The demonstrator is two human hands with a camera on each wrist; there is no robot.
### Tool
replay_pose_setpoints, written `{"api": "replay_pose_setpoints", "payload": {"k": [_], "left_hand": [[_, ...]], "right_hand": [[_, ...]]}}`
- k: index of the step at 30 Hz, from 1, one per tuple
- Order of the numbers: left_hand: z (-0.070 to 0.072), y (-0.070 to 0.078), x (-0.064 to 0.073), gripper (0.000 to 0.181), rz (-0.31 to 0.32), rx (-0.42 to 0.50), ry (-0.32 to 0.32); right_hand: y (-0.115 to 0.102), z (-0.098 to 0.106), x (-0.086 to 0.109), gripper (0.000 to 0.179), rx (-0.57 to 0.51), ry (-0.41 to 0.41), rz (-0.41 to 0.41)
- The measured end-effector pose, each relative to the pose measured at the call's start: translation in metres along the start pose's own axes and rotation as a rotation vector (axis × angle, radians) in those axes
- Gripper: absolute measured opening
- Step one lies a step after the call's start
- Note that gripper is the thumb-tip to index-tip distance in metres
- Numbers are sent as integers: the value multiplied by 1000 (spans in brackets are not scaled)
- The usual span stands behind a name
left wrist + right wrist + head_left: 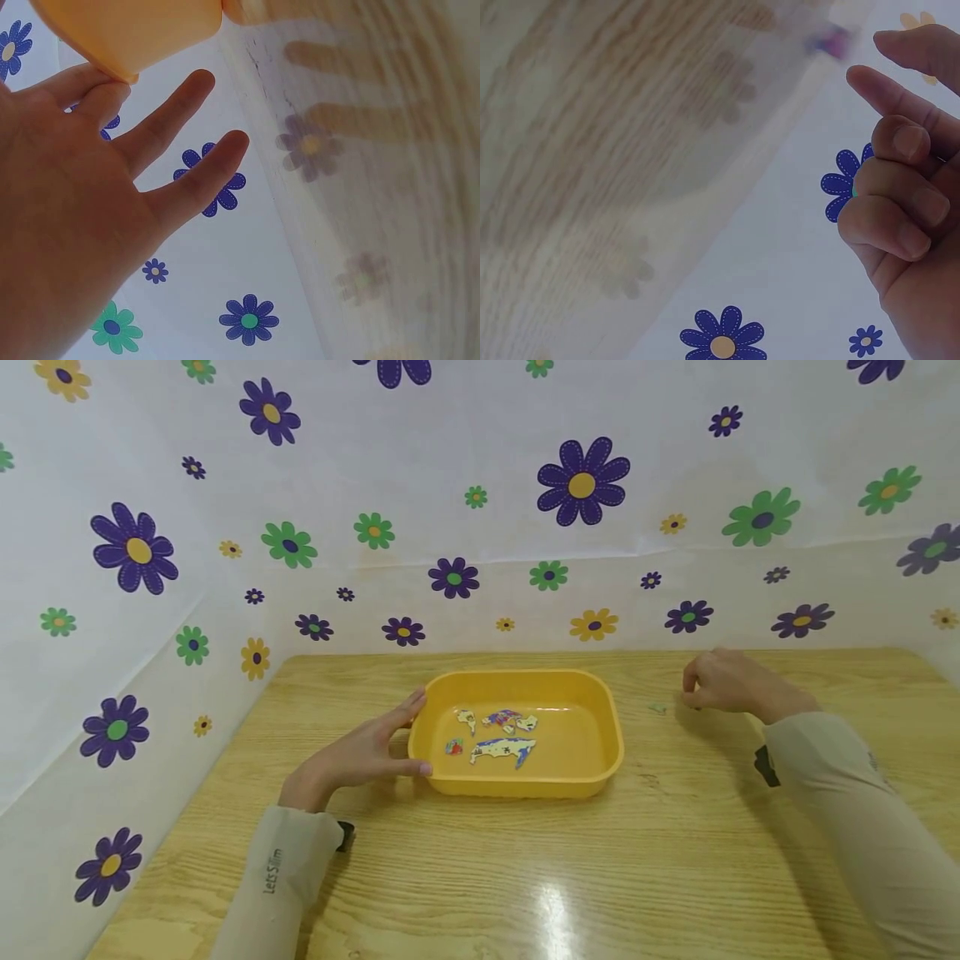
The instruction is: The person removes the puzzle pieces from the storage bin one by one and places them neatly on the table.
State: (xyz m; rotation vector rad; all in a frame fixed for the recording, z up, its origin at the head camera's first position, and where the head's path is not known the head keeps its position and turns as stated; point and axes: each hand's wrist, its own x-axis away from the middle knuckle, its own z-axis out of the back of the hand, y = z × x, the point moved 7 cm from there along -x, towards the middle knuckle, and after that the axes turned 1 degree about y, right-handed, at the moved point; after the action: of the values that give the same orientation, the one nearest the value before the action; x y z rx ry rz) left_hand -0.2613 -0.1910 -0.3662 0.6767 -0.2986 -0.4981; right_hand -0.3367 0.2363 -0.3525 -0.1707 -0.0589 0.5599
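Your left hand [356,752] is on the yellow tray [517,783], your right hand [727,681] is by the loose bits

So your left fingers are pretty straight and spread, just touching the tray's end, thumb at the near corner. The cream-and-blue pieces [501,747] lie inside, just past those fingertips. Your right thumb and index finger are apart, nothing pinched, other three curled in; a blurry reddish-blue piece [832,43] sits just beyond the tips. The pale green piece [657,708] is left of them.

Pale long sleeves [855,818], dark "LetsSlim" lettering [272,870] on left, black wrist pieces [766,766]
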Motion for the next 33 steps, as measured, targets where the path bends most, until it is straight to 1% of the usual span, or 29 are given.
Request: {"api": "replay_pose_setpoints", "payload": {"k": [6, 11, 16, 19, 27, 33], "left_hand": [[-1, -2, 1, 106, -2, -2, 4], [0, -2, 2, 107, -8, -10, 8], [0, -2, 2, 107, -6, -14, 5], [-1, -1, 2, 107, -1, -13, 4], [-1, -1, 1, 107, 4, -1, 1], [0, -1, 2, 107, 5, 1, -2]], "right_hand": [[-3, 4, -3, 16, -7, 8, -6], [-13, 15, -9, 16, -12, 39, 9], [-28, 26, -15, 16, -42, 85, 41], [-37, 30, -19, 16, -62, 99, 58], [-60, 38, -32, 19, -128, 100, 105], [-82, 43, -39, 24, -204, 119, 158]]}}
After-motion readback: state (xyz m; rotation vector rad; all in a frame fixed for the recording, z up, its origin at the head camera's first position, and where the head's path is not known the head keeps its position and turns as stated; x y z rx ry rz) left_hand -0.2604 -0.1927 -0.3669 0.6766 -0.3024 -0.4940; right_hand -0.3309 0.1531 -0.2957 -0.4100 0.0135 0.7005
